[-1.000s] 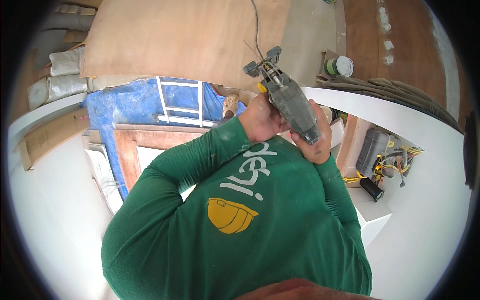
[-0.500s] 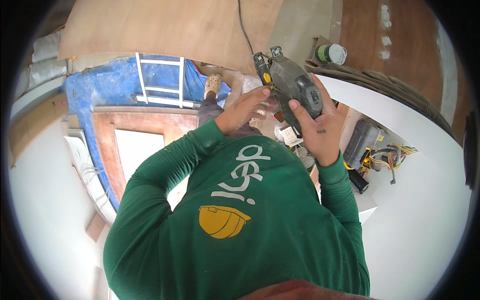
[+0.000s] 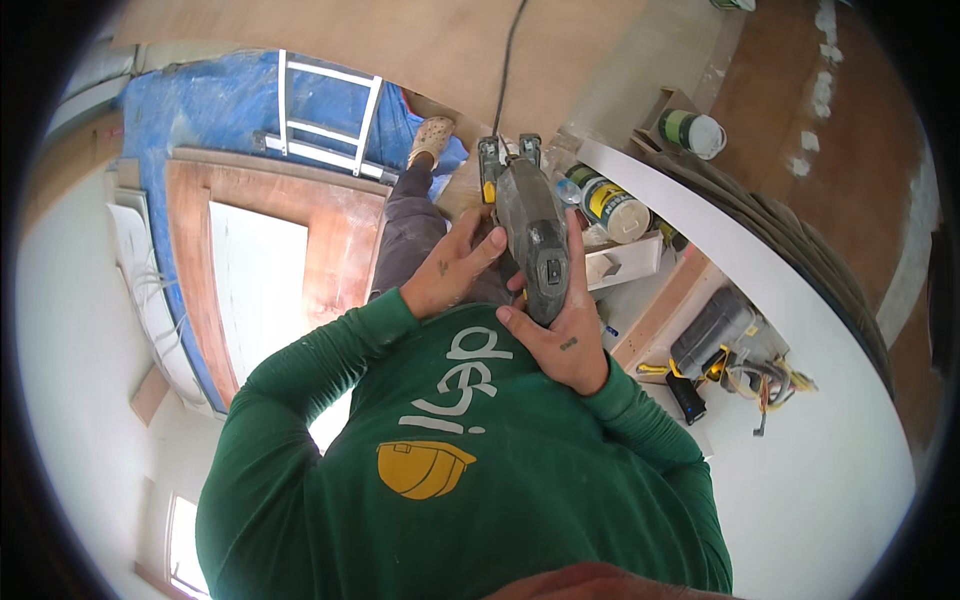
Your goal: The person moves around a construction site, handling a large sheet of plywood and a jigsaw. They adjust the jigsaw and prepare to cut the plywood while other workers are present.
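A dusty dark-grey power tool hangs in front of my chest, with a black cord running from its far end. Metal fittings and a yellow part sit at that end; its exact kind I cannot make out. My right hand wraps the near end, thumb on the left and a finger along the right side. Against the tool's left side rests my left hand, closed on it with the thumb toward the body. Its other fingers are partly hidden behind the tool.
A white ladder lies on blue sheeting at the left, beside wooden boards. At the right are a tub, a grey tool case, loose wires and a curved white panel. A plywood sheet spans the far side.
The power tool has come nearer and swung to point straight away from me. My left hand has moved from the yellow part to the tool's side. My view has shifted rightward.
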Tool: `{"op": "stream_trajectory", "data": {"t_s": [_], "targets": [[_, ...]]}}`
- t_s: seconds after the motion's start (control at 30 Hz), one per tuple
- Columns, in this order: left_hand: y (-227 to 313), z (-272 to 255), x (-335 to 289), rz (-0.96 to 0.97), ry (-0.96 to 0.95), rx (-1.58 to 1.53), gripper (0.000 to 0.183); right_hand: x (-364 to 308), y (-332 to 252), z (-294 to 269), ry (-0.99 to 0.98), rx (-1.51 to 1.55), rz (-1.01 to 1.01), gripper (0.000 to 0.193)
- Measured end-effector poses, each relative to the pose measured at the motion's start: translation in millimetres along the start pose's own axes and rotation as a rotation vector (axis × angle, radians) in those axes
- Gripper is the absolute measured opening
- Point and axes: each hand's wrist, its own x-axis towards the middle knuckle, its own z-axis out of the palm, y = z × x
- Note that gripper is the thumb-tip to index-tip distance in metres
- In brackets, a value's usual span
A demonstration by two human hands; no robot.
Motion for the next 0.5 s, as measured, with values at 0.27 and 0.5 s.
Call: {"op": "stream_trajectory", "data": {"t_s": [0.27, 0.5], "targets": [[-28.0, -18.0, 24.9, -0.168, -0.004, 0.014, 0.070, 11.7, 49.2, -7.3, 0.137, 0.072, 0.116, 0.108], [-49.7, -65.9, 104.0, -0.129, 0.134, 0.385, 0.055, -18.4, 45.9, -15.6, 0.382, 0.211, 0.157, 0.106]]}}
